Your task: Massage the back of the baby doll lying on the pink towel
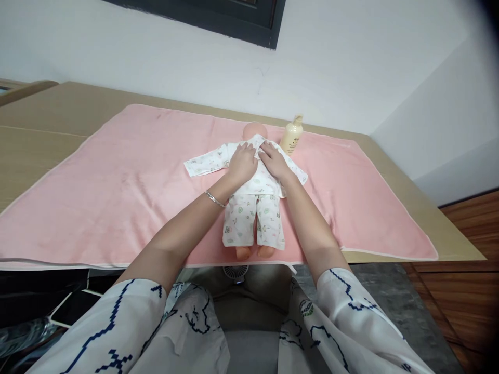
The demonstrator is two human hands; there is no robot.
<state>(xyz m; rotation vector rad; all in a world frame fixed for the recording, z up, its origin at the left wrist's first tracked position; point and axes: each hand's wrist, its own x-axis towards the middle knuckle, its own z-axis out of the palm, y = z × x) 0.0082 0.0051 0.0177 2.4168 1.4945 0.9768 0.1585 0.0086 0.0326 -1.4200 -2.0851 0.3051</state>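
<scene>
A doll lies on its back, its head towards the wall and its bare feet at the near table edge. It wears a white patterned shirt and matching trousers. My left hand, a bangle on its wrist, has its fingers bent against the shirt front just below the neck; its fingertips are partly hidden. Beside it, my right hand rests on the other half of the shirt front with fingers stretched and slightly apart. One sleeve spreads out flat to the left.
Beneath the doll, a pink blanket covers much of the wooden table. A cream pump bottle stands right of the doll's head. The white wall rises behind. A small fan shows below the near edge.
</scene>
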